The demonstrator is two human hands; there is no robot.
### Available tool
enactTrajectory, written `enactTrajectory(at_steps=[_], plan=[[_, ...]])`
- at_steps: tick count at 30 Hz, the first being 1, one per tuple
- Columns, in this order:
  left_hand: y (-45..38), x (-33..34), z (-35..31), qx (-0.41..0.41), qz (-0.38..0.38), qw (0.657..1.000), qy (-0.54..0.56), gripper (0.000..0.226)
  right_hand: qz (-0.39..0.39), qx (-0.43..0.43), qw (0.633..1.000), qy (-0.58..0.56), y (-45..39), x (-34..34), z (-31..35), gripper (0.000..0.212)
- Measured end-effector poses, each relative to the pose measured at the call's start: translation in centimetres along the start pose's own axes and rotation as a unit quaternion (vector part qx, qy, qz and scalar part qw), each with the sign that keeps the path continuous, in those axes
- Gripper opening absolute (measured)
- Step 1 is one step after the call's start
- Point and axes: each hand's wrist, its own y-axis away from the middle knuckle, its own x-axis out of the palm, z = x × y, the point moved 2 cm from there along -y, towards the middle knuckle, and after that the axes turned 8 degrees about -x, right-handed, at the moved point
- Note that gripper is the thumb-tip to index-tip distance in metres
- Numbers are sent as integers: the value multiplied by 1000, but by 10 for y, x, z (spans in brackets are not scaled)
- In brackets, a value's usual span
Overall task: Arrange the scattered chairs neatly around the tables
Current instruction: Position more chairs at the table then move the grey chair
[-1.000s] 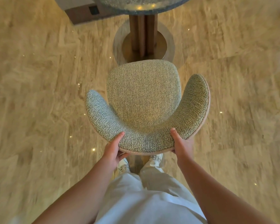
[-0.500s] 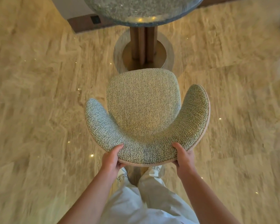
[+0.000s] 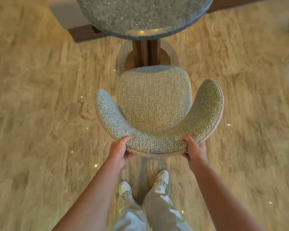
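A grey-green fabric chair (image 3: 153, 104) with a curved wrap-around backrest stands in front of me, its seat facing a round speckled stone table (image 3: 145, 15) on a dark wooden pedestal (image 3: 147, 52). My left hand (image 3: 120, 150) grips the backrest's rear edge on its left side, thumb on top. On the right side of that rear edge, my right hand (image 3: 194, 150) holds on the same way. The seat's front edge lies just over the pedestal's round base, short of the tabletop's rim.
Polished beige marble floor (image 3: 40, 114) spreads on both sides. A dark wooden plinth (image 3: 83, 33) runs behind the table at the left. My white shoes (image 3: 161, 178) and light trousers stand right behind the chair. A dark object shows at the far right edge.
Held by both hands, the chair has slid forward toward the table pedestal. My arms have stretched out, and more of the tabletop has come into view.
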Motion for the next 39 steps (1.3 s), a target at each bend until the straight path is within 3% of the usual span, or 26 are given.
enactTrajectory(at_steps=[6,10,17,25,30,34,39], plan=[[-3,1,0,-7,11,1000,1,54,-5,22,1000,20,-7,0,-2,35],[2,3,-1,-14,8,1000,0,69,-24,22,999,29,-6,1,0,30],[11,7,-2,-27,-4,999,33,52,-25,10,997,73,-1,1,9,15],[15,18,5,-37,-15,999,32,31,-10,13,993,115,-5,-12,16,15],[16,20,9,-24,-17,999,15,38,4,34,992,118,-5,-15,21,28],[29,21,6,-18,-11,999,31,51,-4,39,993,113,5,-12,26,26],[51,30,11,3,-40,998,51,34,-22,51,995,81,21,-8,33,28]])
